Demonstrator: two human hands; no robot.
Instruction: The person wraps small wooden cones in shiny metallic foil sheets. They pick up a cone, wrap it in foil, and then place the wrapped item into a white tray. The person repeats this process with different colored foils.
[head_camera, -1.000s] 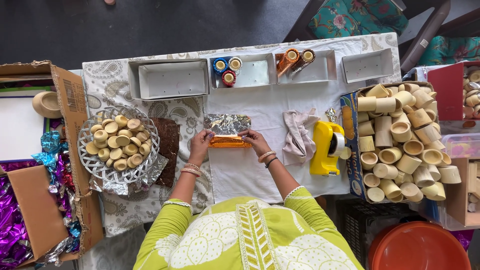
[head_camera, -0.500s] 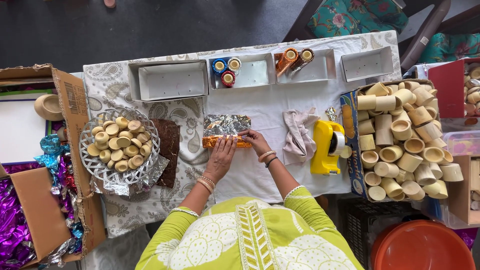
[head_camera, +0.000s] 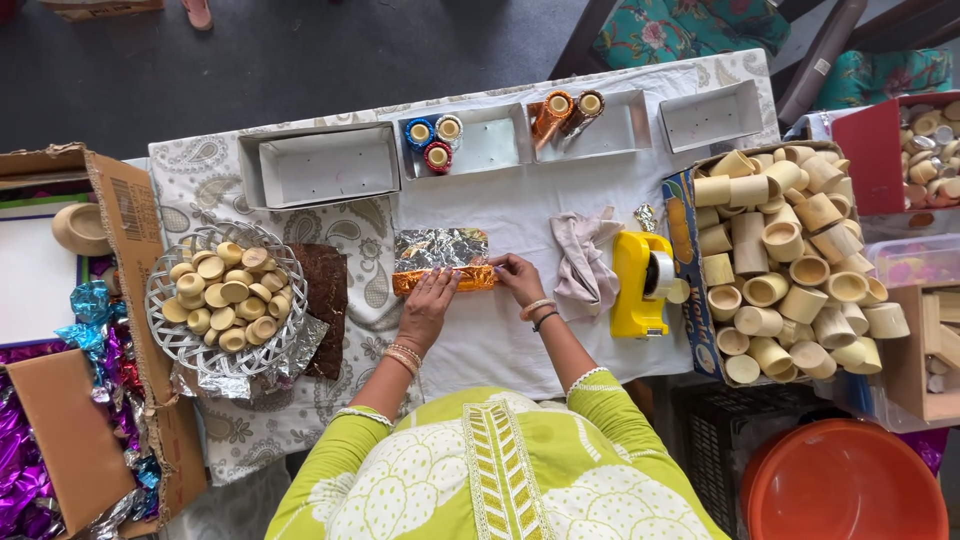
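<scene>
Both hands (head_camera: 470, 290) press flat on the foil sheet (head_camera: 442, 258).

silver and orange foil sheet (head_camera: 441, 258), yellow tape dispenser (head_camera: 640, 284), white paisley tablecloth (head_camera: 500, 330)

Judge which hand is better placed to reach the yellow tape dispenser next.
Right, probably. The right hand pinches the foil sheet's orange edge on the side nearest the yellow tape dispenser, with only a crumpled cloth between. The left hand presses the foil flat, farther away.
</scene>
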